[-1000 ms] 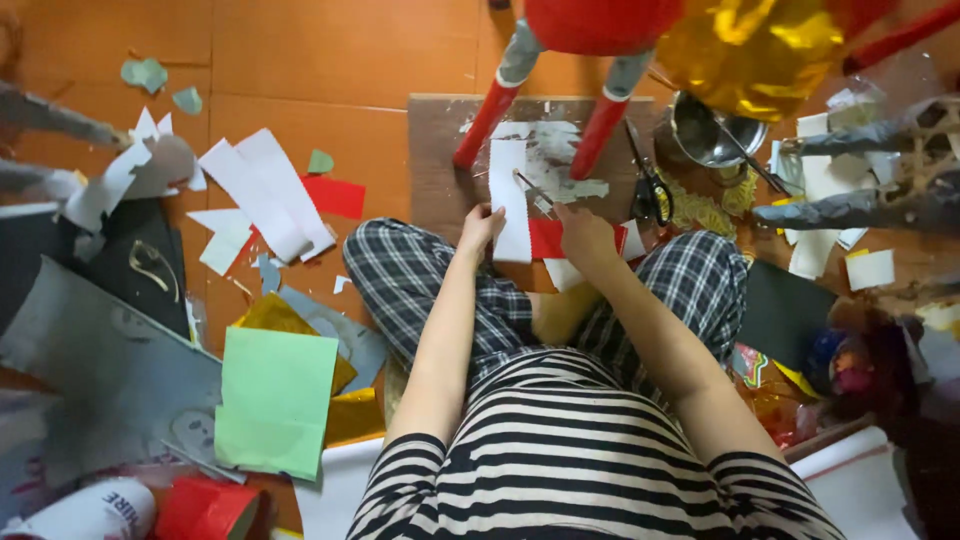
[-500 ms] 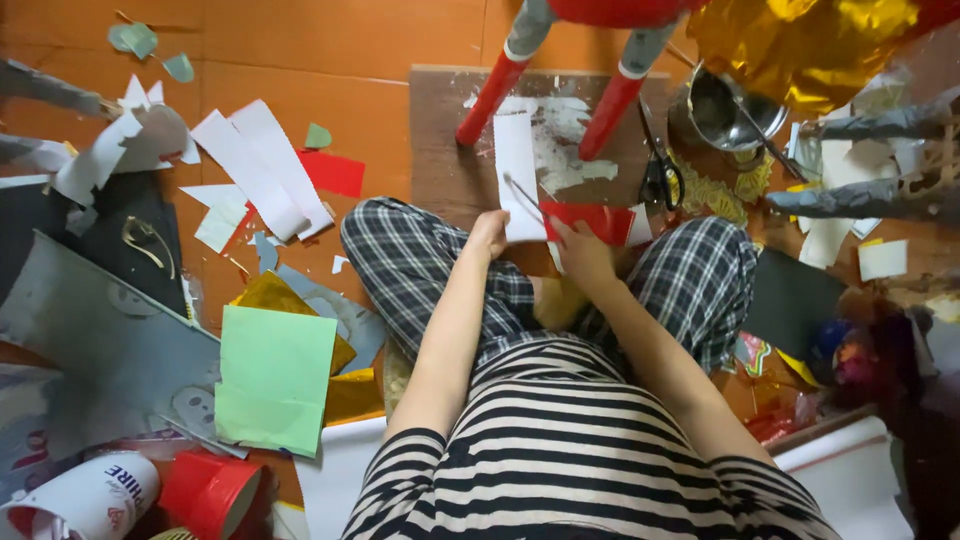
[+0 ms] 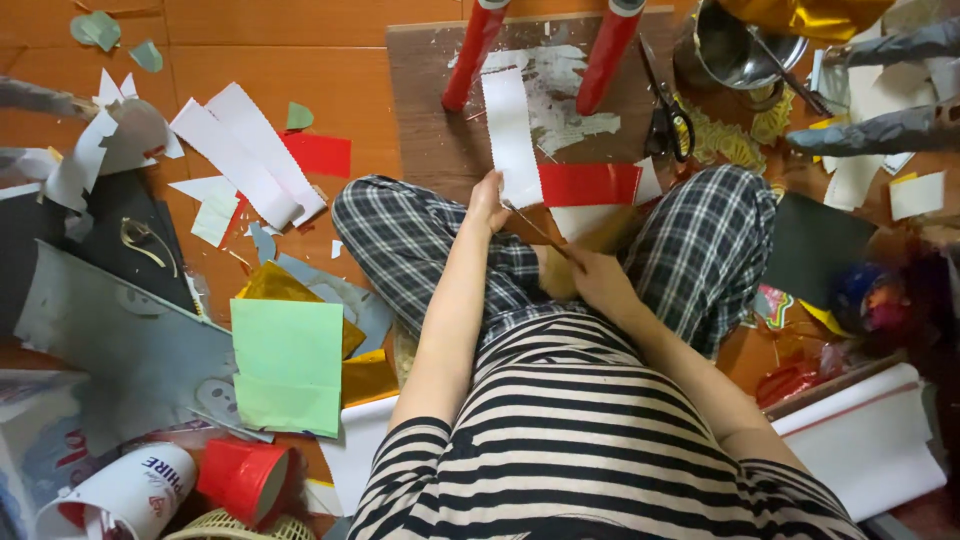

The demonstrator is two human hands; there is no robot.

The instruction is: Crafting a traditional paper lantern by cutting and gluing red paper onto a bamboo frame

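Note:
I sit cross-legged in checked trousers at a wooden board (image 3: 425, 110). My left hand (image 3: 489, 200) pinches the near end of a long white paper strip (image 3: 509, 125) that lies on the board. A red paper rectangle (image 3: 590, 185) lies just right of that strip. My right hand (image 3: 597, 282) is down by my lap, gripping a thin blade-like tool (image 3: 533, 226) whose tip points up toward my left hand. Two red tubes (image 3: 474, 55) (image 3: 607, 55) stand at the board's far end.
Black scissors (image 3: 668, 122) and a metal bowl (image 3: 738, 50) lie at the board's right. Paper scraps, a green sheet (image 3: 288, 365), grey card (image 3: 110, 340) and red cups (image 3: 240, 478) cover the floor on the left. A white paper roll (image 3: 865, 440) lies at the right.
My right hand has drawn back from the red paper toward my lap with the thin tool. My left hand stays at the end of the white strip. My head has dipped toward the board.

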